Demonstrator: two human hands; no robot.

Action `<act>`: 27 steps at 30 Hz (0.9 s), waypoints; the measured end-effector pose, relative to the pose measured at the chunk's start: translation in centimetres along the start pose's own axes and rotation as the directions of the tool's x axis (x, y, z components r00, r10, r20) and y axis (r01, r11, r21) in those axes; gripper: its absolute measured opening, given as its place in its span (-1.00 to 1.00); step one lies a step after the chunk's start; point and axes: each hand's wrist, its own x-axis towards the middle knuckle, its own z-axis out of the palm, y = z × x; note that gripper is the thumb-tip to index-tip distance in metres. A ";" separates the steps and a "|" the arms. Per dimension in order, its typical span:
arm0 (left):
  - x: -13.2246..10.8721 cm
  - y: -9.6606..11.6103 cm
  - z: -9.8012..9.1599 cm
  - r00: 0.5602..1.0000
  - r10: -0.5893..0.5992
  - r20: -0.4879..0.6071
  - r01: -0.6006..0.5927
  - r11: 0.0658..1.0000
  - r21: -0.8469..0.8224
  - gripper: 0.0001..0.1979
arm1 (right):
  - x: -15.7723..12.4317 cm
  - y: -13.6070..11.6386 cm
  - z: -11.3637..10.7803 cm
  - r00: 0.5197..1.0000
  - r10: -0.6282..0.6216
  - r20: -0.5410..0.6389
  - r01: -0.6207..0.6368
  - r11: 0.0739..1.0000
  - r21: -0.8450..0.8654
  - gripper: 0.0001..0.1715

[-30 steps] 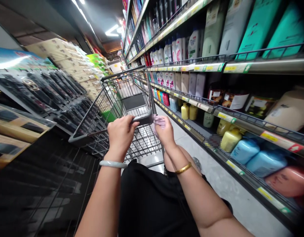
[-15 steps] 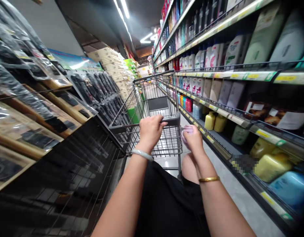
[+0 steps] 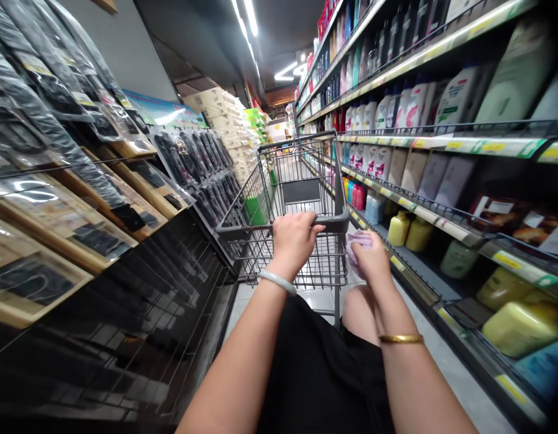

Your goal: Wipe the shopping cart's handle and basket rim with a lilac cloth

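Note:
In front of me stands a grey wire shopping cart [image 3: 242,259] with a dark handle bar [image 3: 333,224]. My left hand [image 3: 292,241] is wrapped over the middle of that bar, a pale bangle at its wrist. To the right of the cart, my right hand [image 3: 373,259] is closed round a crumpled light purple cloth [image 3: 359,242]. It is held beside the bar's right end, and a gold bangle circles that wrist. Wire mesh shows through the cart's basket, with a dark panel [image 3: 301,191] at its far side.
Shelves [image 3: 441,141] of bottles line the right, with yellow bottles [image 3: 399,229] low down. On the left are packaged goods in wooden trays [image 3: 75,265] above a glossy black base [image 3: 125,337]. Stacked cartons [image 3: 215,114] stand farther along the aisle.
The whole view has shifted, so cart, hands and shelves appear farther right. My left hand stays on the bar; my right hand still holds the cloth.

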 end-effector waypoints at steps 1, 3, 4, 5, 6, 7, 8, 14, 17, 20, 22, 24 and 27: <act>0.0 0.0 0.0 1.000 -0.003 0.000 0.003 1.000 0.001 -0.74 | -0.1 -0.2 -0.1 1.000 -0.009 0.007 0.009 1.000 0.016 -0.56; -0.1 0.1 0.1 1.000 -0.005 0.002 0.005 1.000 -0.001 -0.74 | -0.8 -1.5 -0.2 0.998 -0.064 -0.001 0.063 0.990 0.125 -0.58; -0.1 0.1 0.1 1.000 -0.003 0.001 0.003 1.000 -0.004 -0.74 | -1.2 -2.5 -0.2 0.994 -0.109 -0.018 0.111 0.975 0.194 -0.59; -0.1 0.1 0.1 1.000 0.000 -0.002 0.000 1.000 -0.008 -0.75 | -1.8 -3.5 -0.2 0.986 -0.164 -0.038 0.168 0.954 0.246 -0.59; -0.1 0.1 0.2 1.000 0.004 -0.007 -0.004 1.000 -0.011 -0.75 | -2.3 -4.5 -0.2 0.973 -0.225 -0.054 0.231 0.932 0.278 -0.60; -0.2 0.2 0.2 1.000 0.007 -0.012 -0.007 1.000 -0.011 -0.74 | -2.8 -5.3 -0.2 0.957 -0.282 -0.071 0.290 0.911 0.292 -0.60; -0.2 0.2 0.2 1.000 0.008 -0.019 -0.008 1.000 -0.010 -0.74 | -3.2 -5.9 -0.2 0.941 -0.328 -0.087 0.338 0.894 0.295 -0.61; -0.4 0.5 0.4 0.999 0.023 -0.040 -0.023 1.000 0.002 -0.71 | -3.3 -4.9 0.3 0.895 -0.417 -0.158 0.441 0.878 0.187 -0.62; -0.5 0.7 0.3 0.999 0.022 -0.044 -0.022 1.000 0.004 -0.71 | -2.7 -3.6 0.5 0.943 -0.292 -0.161 0.312 0.942 0.120 -0.61; -0.5 0.7 0.4 0.998 0.030 -0.052 -0.031 1.000 -0.006 -0.72 | -3.1 -4.5 0.4 0.969 -0.198 -0.149 0.227 0.950 0.215 -0.61; -0.5 0.7 0.5 0.997 0.037 -0.062 -0.037 0.999 -0.009 -0.72 | -3.8 -5.9 0.1 0.944 -0.286 -0.165 0.322 0.908 0.268 -0.62; -0.5 0.6 0.6 0.996 0.037 -0.076 -0.038 0.999 -0.003 -0.72 | -4.2 -6.9 -0.2 0.891 -0.412 -0.192 0.450 0.857 0.251 -0.64; -0.5 0.7 0.8 0.996 0.031 -0.089 -0.030 1.000 0.003 -0.74 | -3.8 -6.0 -0.1 0.859 -0.476 -0.191 0.504 0.851 0.148 -0.64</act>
